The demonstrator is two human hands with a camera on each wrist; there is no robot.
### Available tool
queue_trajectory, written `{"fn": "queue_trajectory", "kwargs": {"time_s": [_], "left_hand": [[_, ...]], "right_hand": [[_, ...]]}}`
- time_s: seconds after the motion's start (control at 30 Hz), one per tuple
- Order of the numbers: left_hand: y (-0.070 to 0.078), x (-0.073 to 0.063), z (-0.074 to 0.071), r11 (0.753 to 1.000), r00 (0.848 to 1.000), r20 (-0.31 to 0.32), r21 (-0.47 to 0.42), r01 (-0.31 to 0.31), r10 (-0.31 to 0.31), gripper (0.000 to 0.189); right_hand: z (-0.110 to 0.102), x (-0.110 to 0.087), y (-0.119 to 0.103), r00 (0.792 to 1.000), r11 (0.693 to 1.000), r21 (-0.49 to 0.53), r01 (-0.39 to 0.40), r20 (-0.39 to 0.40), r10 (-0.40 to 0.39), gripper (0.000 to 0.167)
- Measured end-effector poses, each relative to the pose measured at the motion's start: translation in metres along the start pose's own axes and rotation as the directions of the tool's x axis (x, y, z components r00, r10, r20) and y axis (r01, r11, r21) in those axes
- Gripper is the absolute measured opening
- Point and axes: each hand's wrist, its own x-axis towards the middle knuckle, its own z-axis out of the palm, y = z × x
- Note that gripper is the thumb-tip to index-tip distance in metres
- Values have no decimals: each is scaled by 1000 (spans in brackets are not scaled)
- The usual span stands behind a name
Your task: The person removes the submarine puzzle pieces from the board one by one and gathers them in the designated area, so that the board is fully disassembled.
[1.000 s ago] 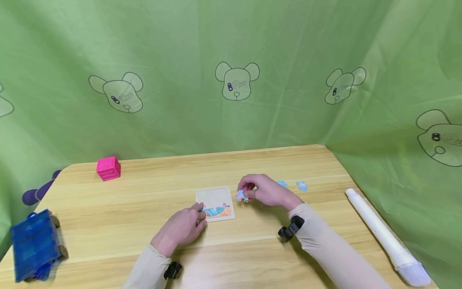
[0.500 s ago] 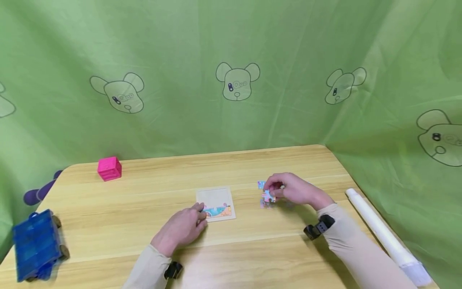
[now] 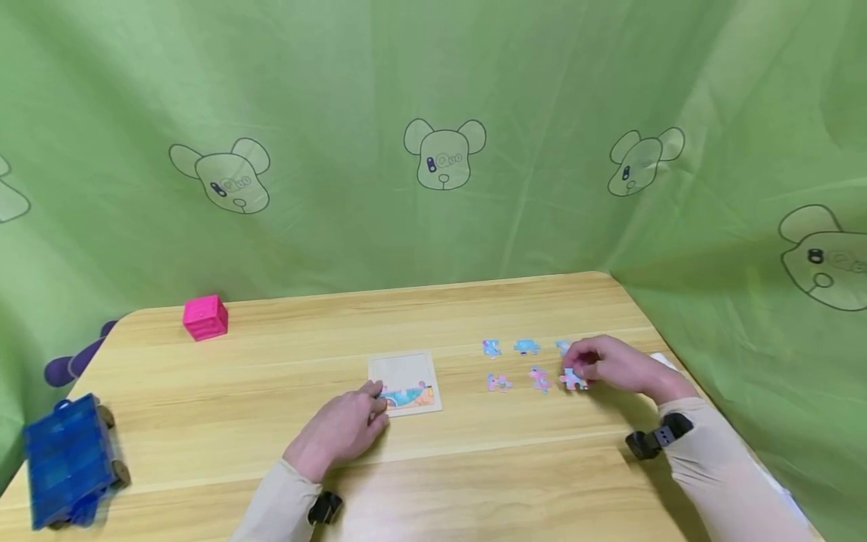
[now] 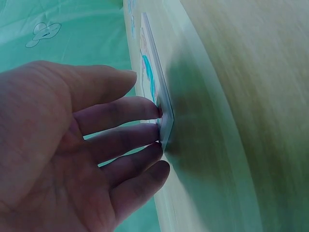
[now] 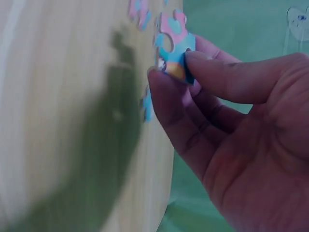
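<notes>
A small square puzzle board (image 3: 401, 369) lies mid-table, its lower part filled with picture pieces and its upper part bare. My left hand (image 3: 342, 430) rests at its lower left corner. In the left wrist view those fingertips (image 4: 153, 115) touch the board's edge (image 4: 161, 79), the fingers fairly straight. Off to the right, my right hand (image 3: 619, 369) pinches a blue and pink jigsaw piece (image 3: 573, 379) between thumb and fingers. The right wrist view shows this piece (image 5: 176, 48) held just off the table. Beside it lie several loose jigsaw pieces (image 3: 526, 346), one partly hidden behind the right hand.
A pink cube (image 3: 205, 317) stands at the back left. Nearer, a blue wheeled toy cart (image 3: 71, 459) sits by the table's left edge. Along the right edge lies a white tube (image 3: 662, 360), mostly hidden by the right arm. Green curtain (image 3: 325, 226) hangs behind the table.
My right hand has moved right with the jigsaw piece, from beside the board to beyond the loose pieces, uncovering most of them. The left hand has stayed on the board.
</notes>
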Motion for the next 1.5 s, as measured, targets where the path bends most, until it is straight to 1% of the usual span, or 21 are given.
{"fn": "queue_trajectory", "kwargs": {"time_s": [0.17, 0.4, 0.6, 0.83, 0.93, 1.0, 1.07, 1.2, 1.27, 1.33, 1.4, 1.5], "left_hand": [[-1, 0, 0, 1000, 1000, -1, 4, 0, 0, 31], [-2, 0, 0, 1000, 1000, 5, 1, -4, 4, 30], [-2, 1, -1, 1000, 1000, -1, 0, -8, 8, 30], [-2, 0, -1, 1000, 1000, 1, -1, 4, -4, 31], [-1, 0, -1, 1000, 1000, 1, 0, 5, -5, 31], [-1, 1, -1, 1000, 1000, 5, 2, 5, -5, 31], [-1, 1, 0, 1000, 1000, 11, 4, 7, -7, 32], [-1, 1, 0, 1000, 1000, 13, 10, 7, -7, 32], [-1, 1, 0, 1000, 1000, 9, 14, 6, -6, 32], [-1, 0, 0, 1000, 1000, 4, 16, 7, -8, 31], [-1, 0, 0, 1000, 1000, 3, 11, 9, -9, 31], [-2, 0, 0, 1000, 1000, 3, -1, 10, -10, 31]], "right_hand": [[-4, -4, 19, 1000, 1000, -19, -11, -5, 11, 19], [-2, -1, 35, 998, 997, -62, -52, -20, 51, 20], [-1, 0, 37, 999, 993, -110, -53, -10, 52, 18], [0, 1, 36, 1000, 994, -108, -10, 12, 11, 20], [0, 1, 35, 1000, 994, -105, 1, 11, 0, 17], [1, 0, 35, 1000, 995, -101, -5, 6, 6, 14], [0, -1, 35, 1000, 995, -91, -30, -13, 29, 11], [0, -2, 30, 994, 993, -92, -79, -80, 71, 8], [1, -1, 23, 989, 988, -120, -95, -129, 79, 8], [3, 2, 11, 983, 982, -163, -95, -173, 66, 11], [7, 6, -4, 979, 977, -199, -82, -200, 42, 13], [15, 16, -29, 981, 974, -225, -33, -191, -11, 15]]}}
